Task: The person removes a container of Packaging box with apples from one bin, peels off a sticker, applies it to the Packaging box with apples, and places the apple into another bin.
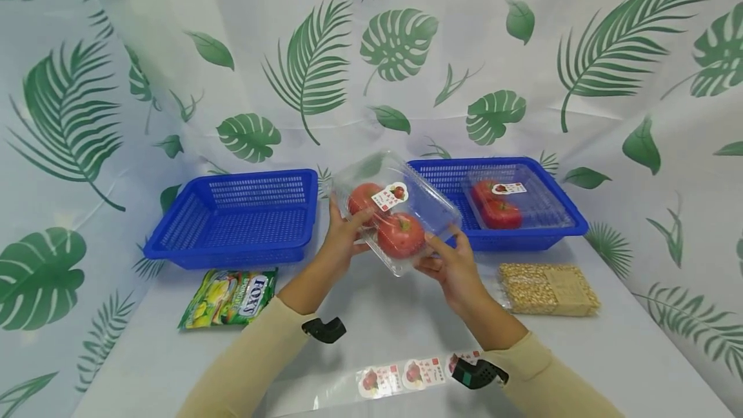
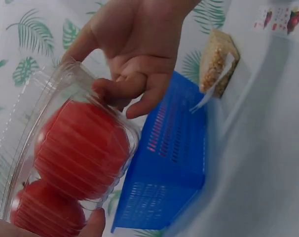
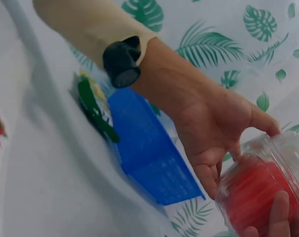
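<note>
**Both hands gripping a clear tomato box above the table**

The left hand (image 1: 342, 237) and the right hand (image 1: 453, 266) are together holding a clear clamshell box (image 1: 395, 211) of two red tomatoes, tilted and lifted off the white table (image 1: 638, 353). The left hand is gripping the box's left end, thumb on top and fingers curled beneath — the left wrist view is showing those fingers (image 2: 134, 94) pressing against the plastic wall. The right hand is grasping the near right corner, its fingers wrapping the underside.

The box is hovering in front of the gap between two blue baskets: the empty basket (image 1: 238, 218) is sitting behind and left of the box, while the second basket (image 1: 557, 224) behind and right is containing another tomato box (image 1: 505, 205). Nearer than the held box, a green candy bag (image 1: 229, 295) is lying to its left, a corn-kernel pack (image 1: 548, 289) to its right, and a sticker strip (image 1: 400, 376) — printed with tomatoes — is lying at the table's front edge.
</note>
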`<act>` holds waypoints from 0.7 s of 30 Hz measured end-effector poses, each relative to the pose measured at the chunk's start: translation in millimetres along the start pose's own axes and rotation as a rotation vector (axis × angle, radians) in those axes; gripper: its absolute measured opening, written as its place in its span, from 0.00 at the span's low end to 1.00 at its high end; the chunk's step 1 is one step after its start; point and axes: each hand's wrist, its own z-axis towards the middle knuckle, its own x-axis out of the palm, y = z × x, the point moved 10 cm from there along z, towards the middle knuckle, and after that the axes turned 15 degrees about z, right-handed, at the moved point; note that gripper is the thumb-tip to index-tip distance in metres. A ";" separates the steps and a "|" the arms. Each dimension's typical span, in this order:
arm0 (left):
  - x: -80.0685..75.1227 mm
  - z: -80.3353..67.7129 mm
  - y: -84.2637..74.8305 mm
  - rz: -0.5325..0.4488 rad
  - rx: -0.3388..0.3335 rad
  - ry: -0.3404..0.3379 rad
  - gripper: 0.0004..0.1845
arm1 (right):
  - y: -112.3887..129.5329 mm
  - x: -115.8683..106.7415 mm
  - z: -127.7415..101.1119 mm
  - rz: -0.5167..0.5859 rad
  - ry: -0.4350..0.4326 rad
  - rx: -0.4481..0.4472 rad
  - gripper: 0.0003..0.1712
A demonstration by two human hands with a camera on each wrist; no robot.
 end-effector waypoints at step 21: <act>12.0 67.6 -7.0 0.075 -0.049 0.077 0.36 | 149.2 -105.2 73.5 -0.937 -0.054 -0.131 0.42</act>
